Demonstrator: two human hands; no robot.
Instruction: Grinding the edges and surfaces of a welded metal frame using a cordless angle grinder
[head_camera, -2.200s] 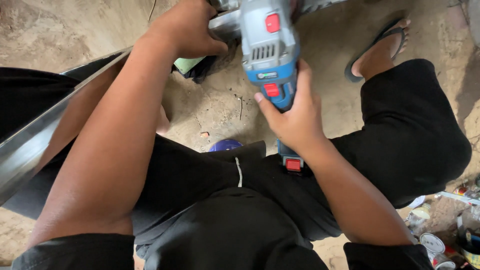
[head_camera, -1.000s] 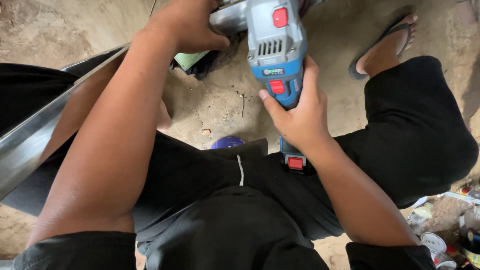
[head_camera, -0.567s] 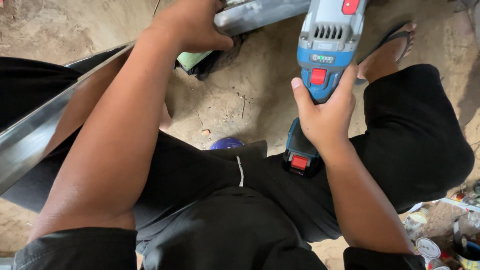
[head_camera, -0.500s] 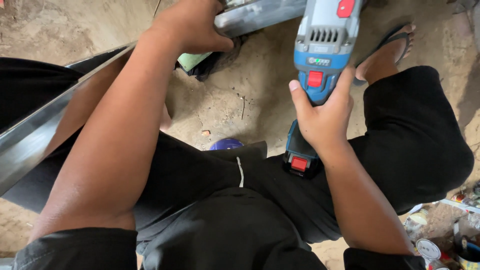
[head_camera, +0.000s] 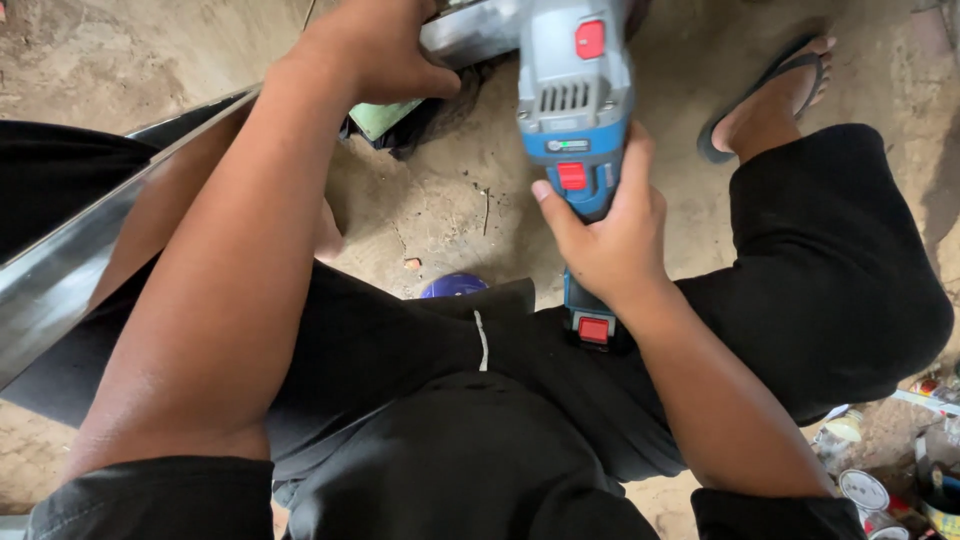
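Now, line by line:
Tool: blue and grey cordless power tool (head_camera: 577, 110) sitting in the right hand (head_camera: 612, 235), fingers wrapping fully round the blue handle, nose pointing away from the grip toward the metal.
Metal: long grey metal bar (head_camera: 60, 280) running across the lap, far end being clamped under the left hand (head_camera: 375, 55), fingers closing tight over it.
Progress: seemingly bringing tool to metal; contact point lying out of view, so not telling whether any working is done.
Around: black trousers (head_camera: 830, 260), sandalled foot (head_camera: 765, 100), sandy ground (head_camera: 450, 200), tins (head_camera: 865, 490) lying beside the right elbow.

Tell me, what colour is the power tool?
Blue and grey with red buttons, seen in the head view.
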